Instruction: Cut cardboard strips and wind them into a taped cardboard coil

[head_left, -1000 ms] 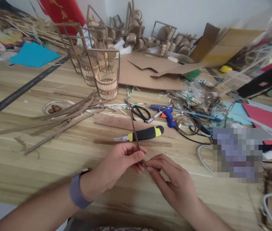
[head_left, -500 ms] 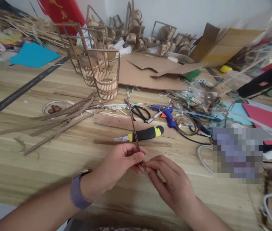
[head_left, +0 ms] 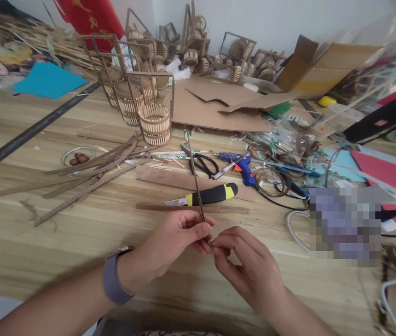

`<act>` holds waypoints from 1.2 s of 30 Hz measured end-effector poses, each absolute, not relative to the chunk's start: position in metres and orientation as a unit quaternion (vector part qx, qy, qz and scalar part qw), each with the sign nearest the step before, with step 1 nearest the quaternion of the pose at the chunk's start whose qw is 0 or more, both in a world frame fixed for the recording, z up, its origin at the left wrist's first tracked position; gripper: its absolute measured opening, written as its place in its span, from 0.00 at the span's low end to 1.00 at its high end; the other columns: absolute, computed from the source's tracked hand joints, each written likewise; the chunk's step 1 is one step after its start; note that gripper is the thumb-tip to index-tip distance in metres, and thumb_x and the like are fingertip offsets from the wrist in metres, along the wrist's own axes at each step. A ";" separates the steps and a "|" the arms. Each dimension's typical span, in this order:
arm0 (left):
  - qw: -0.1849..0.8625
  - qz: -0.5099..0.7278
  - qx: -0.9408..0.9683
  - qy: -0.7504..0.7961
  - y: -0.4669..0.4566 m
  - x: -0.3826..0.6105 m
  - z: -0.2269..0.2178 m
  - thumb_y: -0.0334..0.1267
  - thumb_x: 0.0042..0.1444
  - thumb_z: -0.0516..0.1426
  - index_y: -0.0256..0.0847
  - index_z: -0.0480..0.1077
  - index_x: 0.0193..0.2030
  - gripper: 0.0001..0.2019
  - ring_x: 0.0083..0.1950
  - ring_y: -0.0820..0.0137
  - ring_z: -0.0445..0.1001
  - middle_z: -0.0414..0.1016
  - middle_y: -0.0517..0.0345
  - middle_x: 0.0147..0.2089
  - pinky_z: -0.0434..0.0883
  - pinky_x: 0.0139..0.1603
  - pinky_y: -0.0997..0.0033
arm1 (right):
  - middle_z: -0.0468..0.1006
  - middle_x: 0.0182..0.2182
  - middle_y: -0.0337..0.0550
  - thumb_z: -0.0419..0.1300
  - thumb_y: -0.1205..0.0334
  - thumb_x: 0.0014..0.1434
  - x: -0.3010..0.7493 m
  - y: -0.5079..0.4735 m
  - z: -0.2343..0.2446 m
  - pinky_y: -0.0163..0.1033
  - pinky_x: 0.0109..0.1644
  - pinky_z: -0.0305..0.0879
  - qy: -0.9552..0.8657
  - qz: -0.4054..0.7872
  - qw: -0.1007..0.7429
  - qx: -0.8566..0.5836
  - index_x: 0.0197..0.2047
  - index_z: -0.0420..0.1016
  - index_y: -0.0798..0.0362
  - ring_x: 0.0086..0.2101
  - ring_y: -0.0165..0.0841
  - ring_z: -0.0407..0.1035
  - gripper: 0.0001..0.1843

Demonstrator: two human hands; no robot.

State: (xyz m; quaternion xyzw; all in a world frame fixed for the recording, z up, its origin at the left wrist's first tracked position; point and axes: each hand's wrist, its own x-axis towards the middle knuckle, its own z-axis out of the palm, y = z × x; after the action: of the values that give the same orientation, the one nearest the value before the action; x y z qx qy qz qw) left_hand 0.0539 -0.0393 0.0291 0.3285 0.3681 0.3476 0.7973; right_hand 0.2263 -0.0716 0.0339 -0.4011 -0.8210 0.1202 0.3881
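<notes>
A thin brown cardboard strip (head_left: 195, 179) stands on edge and runs away from me over the wooden table (head_left: 79, 242). My left hand (head_left: 179, 238), with a grey watch at the wrist, pinches the strip near its close end between thumb and fingers. My right hand (head_left: 247, 268) pinches the very tip of the same strip, fingertips touching those of the left. Just beyond the hands lie a black and yellow utility knife (head_left: 212, 194) and a wooden ruler (head_left: 193, 208).
Loose cardboard strips (head_left: 89, 175) spread to the left. Black scissors (head_left: 203, 163), a blue glue gun (head_left: 242, 165) and tangled cables lie to the right. Small slatted baskets in frames (head_left: 154, 122) and flat cardboard sheets (head_left: 219, 107) stand farther back.
Both hands stay where they were; the right fingers have curled slightly tighter at the strip's tip, and the strip leans a little differently.
</notes>
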 end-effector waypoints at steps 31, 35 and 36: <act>0.538 0.253 0.628 0.503 -0.058 0.052 0.043 0.34 0.51 0.53 0.40 0.70 0.27 0.06 0.29 0.69 0.71 0.75 0.59 0.26 0.64 0.29 0.72 | 0.73 0.25 0.39 0.53 0.71 0.64 0.226 -0.066 0.027 0.36 0.28 0.68 -0.846 0.051 0.348 -0.401 0.32 0.67 0.50 0.27 0.32 0.69 0.09; 0.515 0.250 0.640 0.511 -0.057 0.053 0.043 0.32 0.49 0.52 0.41 0.67 0.25 0.05 0.28 0.69 0.70 0.73 0.59 0.25 0.63 0.29 0.72 | 0.73 0.24 0.40 0.52 0.70 0.65 0.224 -0.066 0.029 0.38 0.28 0.68 -0.863 0.017 0.322 -0.390 0.32 0.67 0.51 0.25 0.33 0.68 0.10; 0.508 0.250 0.647 0.511 -0.057 0.053 0.043 0.32 0.49 0.52 0.41 0.67 0.25 0.05 0.28 0.69 0.70 0.73 0.60 0.25 0.63 0.29 0.72 | 0.74 0.24 0.40 0.51 0.70 0.65 0.224 -0.066 0.029 0.39 0.28 0.68 -0.866 0.010 0.317 -0.386 0.32 0.67 0.51 0.25 0.34 0.68 0.10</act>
State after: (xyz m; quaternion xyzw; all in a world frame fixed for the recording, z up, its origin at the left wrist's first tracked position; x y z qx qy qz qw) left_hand 0.0534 -0.0575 0.0432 0.6468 0.5114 0.2498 0.5077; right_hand 0.2239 -0.0660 0.0288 -0.3862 -0.8661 0.0100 0.3173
